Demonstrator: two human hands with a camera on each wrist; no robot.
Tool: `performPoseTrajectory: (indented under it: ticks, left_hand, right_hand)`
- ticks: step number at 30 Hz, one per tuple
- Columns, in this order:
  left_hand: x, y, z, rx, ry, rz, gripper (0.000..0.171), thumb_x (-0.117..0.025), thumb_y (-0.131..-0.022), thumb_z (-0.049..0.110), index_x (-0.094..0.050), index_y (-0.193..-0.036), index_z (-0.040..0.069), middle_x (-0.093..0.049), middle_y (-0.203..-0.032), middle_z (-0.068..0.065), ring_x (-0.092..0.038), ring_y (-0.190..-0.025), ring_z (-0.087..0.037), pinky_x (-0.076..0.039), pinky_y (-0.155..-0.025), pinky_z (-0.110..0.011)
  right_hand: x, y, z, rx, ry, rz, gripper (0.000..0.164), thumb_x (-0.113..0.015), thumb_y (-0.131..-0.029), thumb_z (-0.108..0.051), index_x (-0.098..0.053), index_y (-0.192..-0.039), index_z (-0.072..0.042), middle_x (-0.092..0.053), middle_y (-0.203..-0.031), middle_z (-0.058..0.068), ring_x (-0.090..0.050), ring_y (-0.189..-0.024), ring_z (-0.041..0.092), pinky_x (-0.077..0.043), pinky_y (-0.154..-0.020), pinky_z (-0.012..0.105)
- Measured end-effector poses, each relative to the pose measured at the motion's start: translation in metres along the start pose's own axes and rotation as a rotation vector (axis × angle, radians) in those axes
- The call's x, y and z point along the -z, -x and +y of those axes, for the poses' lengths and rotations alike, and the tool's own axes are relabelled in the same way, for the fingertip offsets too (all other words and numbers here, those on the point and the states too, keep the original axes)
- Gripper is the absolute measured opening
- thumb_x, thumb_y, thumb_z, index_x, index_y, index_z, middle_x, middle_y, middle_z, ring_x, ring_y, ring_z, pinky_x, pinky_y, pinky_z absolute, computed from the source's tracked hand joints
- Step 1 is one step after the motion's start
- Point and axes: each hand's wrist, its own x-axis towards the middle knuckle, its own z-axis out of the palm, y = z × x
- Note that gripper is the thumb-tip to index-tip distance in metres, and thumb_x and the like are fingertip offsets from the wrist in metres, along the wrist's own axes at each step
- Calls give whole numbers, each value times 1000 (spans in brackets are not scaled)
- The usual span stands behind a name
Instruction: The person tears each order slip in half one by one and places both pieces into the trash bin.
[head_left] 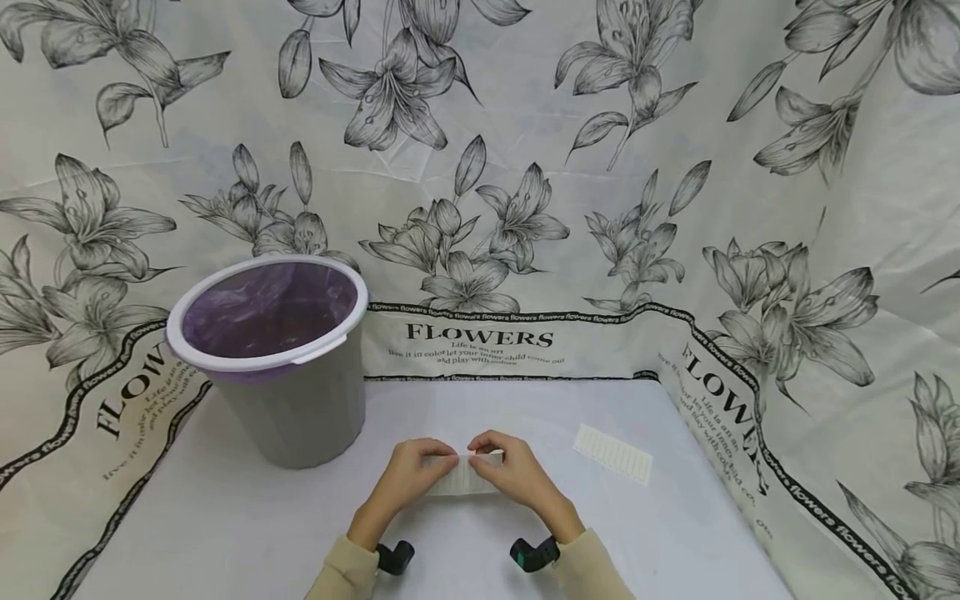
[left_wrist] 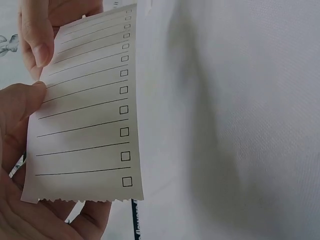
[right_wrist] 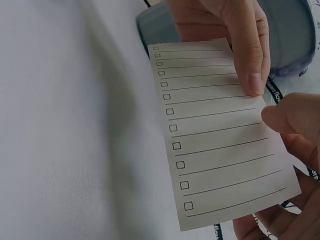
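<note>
White surface [head_left: 459,546] beneath, left grip [head_left: 412,468] and right grip [head_left: 516,473] pinch a lined sheet [right_wrist: 220,145], partly hiding its edge.

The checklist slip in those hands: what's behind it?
Fingers of the left hand and right hand show behind the checklist slip. The paper covers part of them, and its back can't be seen.

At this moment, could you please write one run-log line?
left hand: pinches lined sheet | right hand: pinches same sheet | other paper: on table, right of hands | grey bin: left of hands
</note>
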Motion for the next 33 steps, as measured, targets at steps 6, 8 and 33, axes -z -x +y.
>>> performPoseTrajectory:
  ticks: [6,8,33]
  left_hand:
    - [0,-1,0,-3,6,-5,10,-75,-95,21,-80,-95,13,-79,-95,1,-74,-98,-21,-58,-91,-46]
    - [1,-2,0,5,5,-9,10,-75,-95,21,-80,-95,13,-79,-95,1,-74,-99,-21,-57,-92,-47]
    - [4,1,0,41,37,-44,10,-73,-96,21,-80,-91,15,-78,-92,3,-72,-97,-20,-55,-93,-49]
  right_hand:
    - [-1,-1,-1,-4,-16,13,10,-71,-96,-20,-74,-103,-14,-74,-102,-4,-68,-105,23,-53,-91,51]
    - [-1,-1,-2,-2,-1,19,7,-72,-96,-20,-75,-101,-16,-74,-100,-5,-67,-103,20,-53,-87,45]
    - [-3,3,-5,25,28,-26,5,-73,-95,-18,-75,-91,-20,-74,-93,-8,-66,-90,9,-52,-80,30]
